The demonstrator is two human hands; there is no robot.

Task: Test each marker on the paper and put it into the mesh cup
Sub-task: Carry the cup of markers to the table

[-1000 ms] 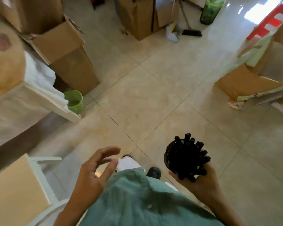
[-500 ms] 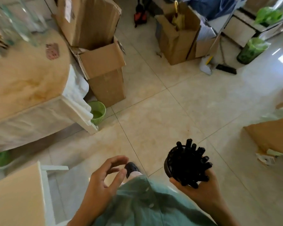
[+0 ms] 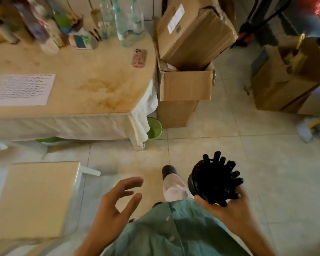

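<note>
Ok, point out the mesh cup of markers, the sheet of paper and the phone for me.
mesh cup [image 3: 194, 179]: head view, on its black rim at the left.
sheet of paper [image 3: 22, 88]: head view, middle of the written sheet.
phone [image 3: 139, 58]: head view, centre of its pink back.

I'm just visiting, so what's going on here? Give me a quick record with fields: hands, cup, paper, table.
right hand: right hand grips the mesh cup from below
cup: black, tilted, full of black markers
left hand: left hand holds nothing, fingers loosely spread
paper: paper covered in lines lies flat on the table
also on table: phone, bottles at the back
</note>
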